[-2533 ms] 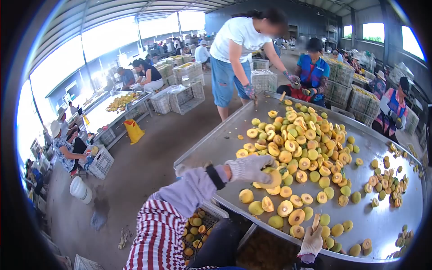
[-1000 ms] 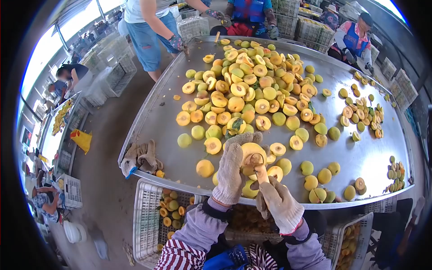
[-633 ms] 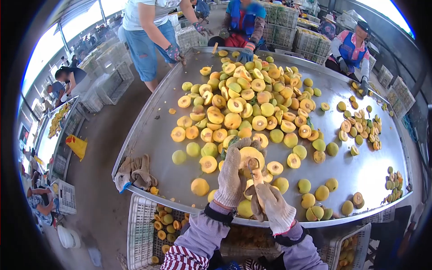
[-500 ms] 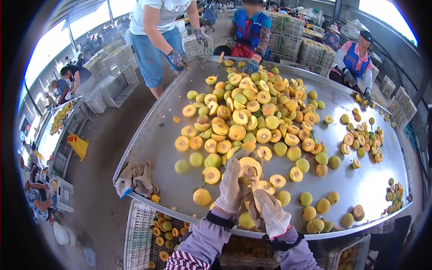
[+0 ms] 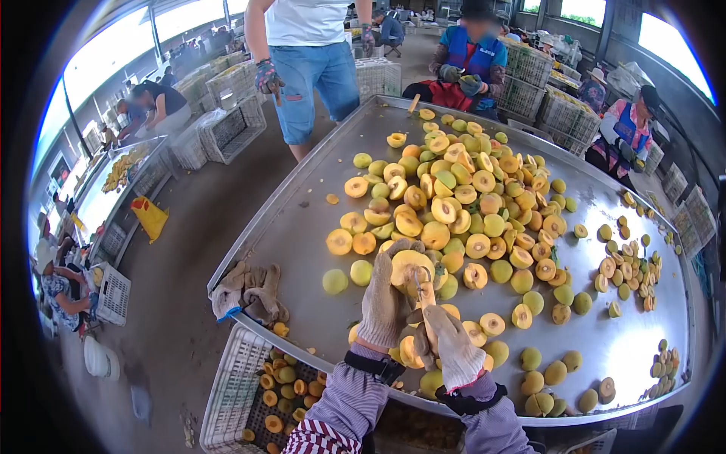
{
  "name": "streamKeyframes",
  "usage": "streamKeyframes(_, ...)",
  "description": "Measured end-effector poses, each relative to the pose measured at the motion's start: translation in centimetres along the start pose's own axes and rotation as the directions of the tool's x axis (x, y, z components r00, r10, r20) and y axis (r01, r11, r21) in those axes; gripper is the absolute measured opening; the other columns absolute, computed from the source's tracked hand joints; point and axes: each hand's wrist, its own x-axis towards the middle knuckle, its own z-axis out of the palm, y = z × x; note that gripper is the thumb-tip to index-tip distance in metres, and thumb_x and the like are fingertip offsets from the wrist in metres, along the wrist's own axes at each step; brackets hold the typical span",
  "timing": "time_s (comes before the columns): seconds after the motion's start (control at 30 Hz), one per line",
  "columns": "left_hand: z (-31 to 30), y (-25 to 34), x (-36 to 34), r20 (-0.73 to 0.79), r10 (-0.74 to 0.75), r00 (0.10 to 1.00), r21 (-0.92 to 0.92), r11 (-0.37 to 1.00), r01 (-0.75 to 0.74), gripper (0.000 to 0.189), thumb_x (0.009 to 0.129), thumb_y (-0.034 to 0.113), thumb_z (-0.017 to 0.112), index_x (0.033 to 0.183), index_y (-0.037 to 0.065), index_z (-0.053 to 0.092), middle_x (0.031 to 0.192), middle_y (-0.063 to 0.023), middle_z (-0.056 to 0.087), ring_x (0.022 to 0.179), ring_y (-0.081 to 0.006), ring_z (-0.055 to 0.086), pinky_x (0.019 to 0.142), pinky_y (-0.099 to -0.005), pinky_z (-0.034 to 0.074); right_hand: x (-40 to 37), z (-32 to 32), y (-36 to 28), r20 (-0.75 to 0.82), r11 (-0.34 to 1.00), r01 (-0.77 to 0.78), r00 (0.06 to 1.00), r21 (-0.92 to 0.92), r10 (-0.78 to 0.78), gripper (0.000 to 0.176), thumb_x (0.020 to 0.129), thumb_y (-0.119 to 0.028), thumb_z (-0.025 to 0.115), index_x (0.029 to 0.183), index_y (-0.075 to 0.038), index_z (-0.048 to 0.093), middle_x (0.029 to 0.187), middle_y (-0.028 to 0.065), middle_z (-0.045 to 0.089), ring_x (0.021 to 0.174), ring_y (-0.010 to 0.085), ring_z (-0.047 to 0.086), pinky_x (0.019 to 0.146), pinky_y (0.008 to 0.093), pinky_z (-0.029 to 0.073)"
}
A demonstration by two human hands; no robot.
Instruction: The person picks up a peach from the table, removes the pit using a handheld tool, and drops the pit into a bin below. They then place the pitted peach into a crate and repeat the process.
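My gloved left hand [image 5: 383, 304] is closed around a halved yellow fruit [image 5: 411, 271], its cut face turned up toward me. In my right hand [image 5: 452, 346], also gloved, is a wooden-handled tool [image 5: 427, 296], its tip at the centre of the cut fruit. Both hands are over the near edge of a metal table [image 5: 302, 227]. Just beyond them lies a large pile of whole and halved fruits [image 5: 461, 197].
Spare gloves [image 5: 248, 291] lie on the table's left corner. Below it stands a crate of fruit halves [image 5: 234, 386]. Across the table, one person stands and another sits, each wearing gloves; a third person is at the right. Stacked crates [image 5: 566, 117] stand behind.
The view has shifted, so the table appears lower and further right. The person across the table has drawn a hand back from the pile and now holds a fruit. My hands keep their hold.
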Motion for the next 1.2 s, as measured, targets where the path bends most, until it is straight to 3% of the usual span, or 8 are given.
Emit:
streamKeyframes(0.17, -2.1, 1.0, 0.7, 0.064, 0.087, 0.994, -0.079, 0.993, -0.082, 0.051, 0.107, 0.042, 0.048, 0.14, 0.003, 0.044, 0.132, -0.0156, 0.058, 0.119, -0.0335, 0.06, 0.099, -0.0487, 0.054, 0.0, 1.3, 0.6, 0.019, 1.0, 0.01, 1.0, -0.006, -0.01, 0.039, 0.104, -0.039, 0.051, 0.11, -0.002, 0.06, 0.061, 0.0043, 0.053, 0.046, 0.0132, 0.045, 0.043, 0.0268, 0.032)
streamKeyframes(0.27, -2.5, 1.8, 0.2, 0.094, 0.195, 0.976, 0.202, 0.956, -0.21, 0.054, 0.107, 0.043, 0.047, 0.141, 0.002, 0.045, 0.133, -0.0161, 0.058, 0.12, -0.034, 0.06, 0.101, -0.0477, 0.054, -0.7, 2.3, 0.4, 0.068, 0.996, -0.029, 0.997, -0.08, 0.034, 0.037, 0.105, -0.038, 0.051, 0.11, -0.002, 0.059, 0.061, 0.0046, 0.054, 0.046, 0.0117, 0.044, 0.043, 0.0261, 0.034)
streamKeyframes(0.5, -3.2, 2.2, -0.4, 0.012, 0.029, 1.0, -0.056, 0.998, -0.028, 0.054, 0.108, 0.044, 0.043, 0.143, 0.003, 0.047, 0.136, -0.0148, 0.059, 0.121, -0.0311, 0.06, 0.104, -0.0479, 0.051, -0.8, 5.2, 0.5, 0.206, 0.931, 0.234, 0.962, -0.279, -0.18, 0.048, 0.104, -0.023, 0.054, 0.146, -0.001, 0.044, 0.08, 0.0034, 0.062, 0.057, 0.0087, 0.055, 0.049, 0.0252, 0.044)
streamKeyframes(0.67, -3.3, 2.3, -0.6, 0.153, -0.034, 0.988, -0.162, 0.985, 0.059, 0.057, 0.107, 0.048, 0.041, 0.147, 0.007, 0.044, 0.139, -0.0159, 0.057, 0.127, -0.0349, 0.055, 0.109, -0.0599, 0.042, 1.4, 4.9, 2.3, 0.223, 0.559, 0.552, 0.806, -0.618, -0.549, 0.059, 0.101, -0.028, 0.059, 0.149, 0.001, 0.039, 0.086, 0.0093, 0.067, 0.066, 0.0108, 0.062, 0.06, 0.0271, 0.051)
streamKeyframes(0.83, -3.0, 2.4, -1.1, 0.138, -0.003, 0.99, -0.124, 0.992, 0.02, 0.056, 0.106, 0.045, 0.045, 0.144, 0.003, 0.044, 0.135, -0.017, 0.058, 0.126, -0.0362, 0.057, 0.105, -0.0559, 0.048, 0.8, 5.1, 0.9, 0.144, 0.825, 0.355, 0.934, -0.439, -0.326, 0.055, 0.101, -0.031, 0.059, 0.144, 0.001, 0.046, 0.077, 0.0076, 0.067, 0.062, 0.0123, 0.062, 0.055, 0.0257, 0.048)
streamKeyframes(0.9, -3.1, 2.1, -1.3, 0.124, 0.16, 0.979, 0.268, 0.945, -0.188, 0.055, 0.107, 0.044, 0.043, 0.144, 0.003, 0.044, 0.135, -0.0161, 0.058, 0.123, -0.0338, 0.059, 0.104, -0.0534, 0.05, 0.3, 5.1, 0.5, 0.121, 0.892, 0.292, 0.956, -0.345, -0.266, 0.047, 0.101, -0.031, 0.059, 0.134, 0.001, 0.051, 0.074, 0.0063, 0.065, 0.058, 0.0117, 0.059, 0.052, 0.0246, 0.044)
streamKeyframes(1.0, -3.0, 2.4, -0.9, 0.014, 0.02, 1.0, -0.083, 0.996, -0.019, 0.056, 0.108, 0.047, 0.041, 0.144, 0.005, 0.046, 0.133, -0.0143, 0.06, 0.118, -0.0306, 0.062, 0.1, -0.0467, 0.054, -0.1, 4.8, 0.1, 0.077, 0.971, 0.155, 0.987, -0.181, -0.143, 0.034, 0.101, -0.031, 0.06, 0.115, -0.001, 0.058, 0.068, 0.0035, 0.059, 0.05, 0.01, 0.051, 0.047, 0.023, 0.038)
streamKeyframes(1.2, -2.0, 3.0, -1.2, 0.003, 0.107, 0.994, 0.02, 0.994, -0.107, 0.054, 0.108, 0.047, 0.041, 0.141, 0.005, 0.048, 0.134, -0.0137, 0.06, 0.117, -0.0277, 0.063, 0.099, -0.0461, 0.055, -0.3, 5.0, 0.2, -0.009, 0.983, 0.075, 0.997, -0.165, -0.077, 0.032, 0.101, -0.032, 0.059, 0.101, 0.0, 0.058, 0.063, 0.0019, 0.055, 0.046, 0.0091, 0.045, 0.044, 0.0233, 0.035)
